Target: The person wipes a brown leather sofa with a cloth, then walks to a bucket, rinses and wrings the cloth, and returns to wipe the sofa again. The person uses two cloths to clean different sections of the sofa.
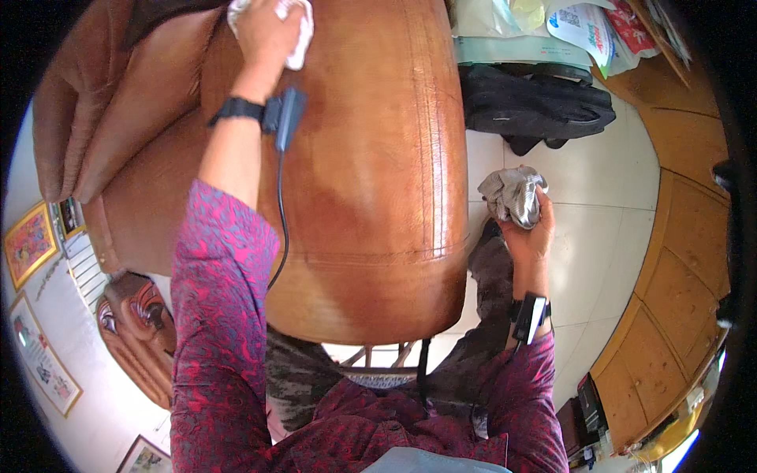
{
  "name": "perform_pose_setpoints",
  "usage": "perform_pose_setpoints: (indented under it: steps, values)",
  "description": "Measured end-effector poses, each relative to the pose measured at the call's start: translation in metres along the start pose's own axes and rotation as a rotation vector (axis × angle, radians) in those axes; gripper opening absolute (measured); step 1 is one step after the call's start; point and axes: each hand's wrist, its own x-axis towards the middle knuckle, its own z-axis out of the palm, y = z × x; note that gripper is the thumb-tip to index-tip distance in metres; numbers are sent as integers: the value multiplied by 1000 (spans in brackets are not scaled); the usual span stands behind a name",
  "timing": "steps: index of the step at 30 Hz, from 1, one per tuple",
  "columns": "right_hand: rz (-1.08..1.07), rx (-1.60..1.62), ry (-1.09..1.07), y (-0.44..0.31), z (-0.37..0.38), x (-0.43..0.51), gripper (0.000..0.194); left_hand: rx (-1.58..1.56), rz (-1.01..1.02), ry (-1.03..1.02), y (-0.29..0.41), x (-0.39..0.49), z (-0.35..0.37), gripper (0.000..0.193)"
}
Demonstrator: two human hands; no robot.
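Observation:
My left hand [269, 32] presses a white cloth [300, 44] against the brown leather sofa [355, 148], near the top of the view. On the right, above the tiled floor, my right hand [529, 227] holds a crumpled grey cloth [511, 192] with a shiny part, whose kind I cannot tell. A glossy stitched seam runs along the right side of the leather. Both wrists wear black straps with small devices, and a cable hangs from the left one.
A black bag [532, 106] lies beyond my right hand, beside plastic bags and papers [520, 50]. Wooden cabinets [674, 278] line the right side. At the left stands a carved wooden piece [139, 337], below framed pictures [31, 242] on the wall.

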Motion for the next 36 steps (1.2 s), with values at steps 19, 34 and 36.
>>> perform_pose_setpoints:
  steps: [19,34,36]
  values:
    - [246,-246,-19,-69,54,-182,41,-659,-585,-818,218,-150,-252,71]
    - [626,-1109,-607,42,251,-204,55,-1206,-1514,-212,163,-234,-297,54]
    - [334,-1570,-801,60,256,-200,63,-1306,-1529,-94,148,-253,-326,51]
